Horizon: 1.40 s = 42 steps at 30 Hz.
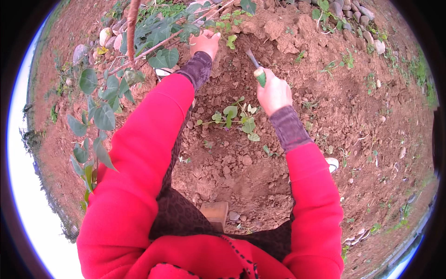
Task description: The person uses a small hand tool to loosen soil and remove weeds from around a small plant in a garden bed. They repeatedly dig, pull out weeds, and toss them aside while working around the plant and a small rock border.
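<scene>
My right hand is closed around the green handle of a hand tool, whose narrow metal shaft points up and left to the loosened reddish soil. My left hand is at the upper middle, beside the leaves of a low branch, with its fingers bent and the thumb toward a small green seedling. Whether it holds anything cannot be made out. Between my arms, an uprooted-looking leafy vine lies on the soil.
A leafy shrub branch with a brown stem crosses the upper left. Rounded stones lie in piles at the upper left and upper right. A wooden block is below me, between my legs. Small weeds dot the ground.
</scene>
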Available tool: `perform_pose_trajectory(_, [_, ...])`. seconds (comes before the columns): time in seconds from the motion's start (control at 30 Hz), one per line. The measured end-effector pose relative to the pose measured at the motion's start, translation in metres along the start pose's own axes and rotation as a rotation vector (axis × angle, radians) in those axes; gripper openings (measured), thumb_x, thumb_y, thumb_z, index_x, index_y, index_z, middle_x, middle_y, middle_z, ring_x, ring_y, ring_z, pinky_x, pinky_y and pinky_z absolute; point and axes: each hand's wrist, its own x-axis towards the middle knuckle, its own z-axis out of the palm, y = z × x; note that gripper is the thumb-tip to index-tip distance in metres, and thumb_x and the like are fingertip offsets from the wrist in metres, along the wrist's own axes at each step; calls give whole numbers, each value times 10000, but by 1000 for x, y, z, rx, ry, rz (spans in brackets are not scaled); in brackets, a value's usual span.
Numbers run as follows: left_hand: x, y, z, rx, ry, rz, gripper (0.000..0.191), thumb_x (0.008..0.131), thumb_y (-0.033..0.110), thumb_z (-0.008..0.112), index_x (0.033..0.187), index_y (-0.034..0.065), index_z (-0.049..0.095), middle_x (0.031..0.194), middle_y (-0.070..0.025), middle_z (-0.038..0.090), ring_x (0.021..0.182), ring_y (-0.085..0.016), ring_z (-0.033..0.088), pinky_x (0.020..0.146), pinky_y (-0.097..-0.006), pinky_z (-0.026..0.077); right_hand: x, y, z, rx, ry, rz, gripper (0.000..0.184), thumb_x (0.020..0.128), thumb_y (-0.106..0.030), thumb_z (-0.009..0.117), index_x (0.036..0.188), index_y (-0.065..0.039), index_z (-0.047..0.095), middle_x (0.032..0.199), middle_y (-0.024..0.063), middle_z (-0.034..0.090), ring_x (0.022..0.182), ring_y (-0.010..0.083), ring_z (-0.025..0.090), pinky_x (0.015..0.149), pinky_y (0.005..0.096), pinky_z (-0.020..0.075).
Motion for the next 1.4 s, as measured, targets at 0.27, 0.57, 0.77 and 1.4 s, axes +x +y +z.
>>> perform_pose_trajectory(0.27, [-49, -17, 1, 259, -172, -61, 475, 815, 302, 571, 1226, 79, 488, 1273, -203, 366, 1117, -303, 464, 938, -343, 369, -93, 34, -74, -358, 51, -94, 405, 728, -101, 614, 1120, -106, 512, 791, 176, 627, 711, 323, 632, 648, 407, 512])
perform_pose_trajectory(0.57, [-82, 48, -40, 287, -417, 312, 527, 768, 193, 657, 1257, 139, 467, 1086, -141, 572, 974, -253, 565, 855, -336, 447, -195, 42, -148, -212, 266, 46, 299, 742, -137, 624, 1032, -100, 563, 795, 169, 634, 774, 331, 621, 708, 404, 496])
perform_pose_trajectory(0.77, [-134, 102, -69, 267, -544, 305, 308, 719, 387, 694, 609, 107, 627, 612, -7, 596, 602, -144, 552, 600, -289, 431, -269, 78, -174, 42, 389, 196, 301, 698, -171, 659, 992, -119, 622, 838, 161, 640, 827, 319, 617, 730, 391, 487])
perform_pose_trajectory(1.4, [-337, 219, -143, -267, -1041, 736, 216, 827, 237, 622, 986, 93, 637, 871, 15, 618, 734, -54, 547, 647, -196, 438, -309, 86, -137, -204, 185, 375, 271, 736, -113, 573, 998, -50, 597, 949, 190, 627, 925, 325, 602, 804, 403, 474])
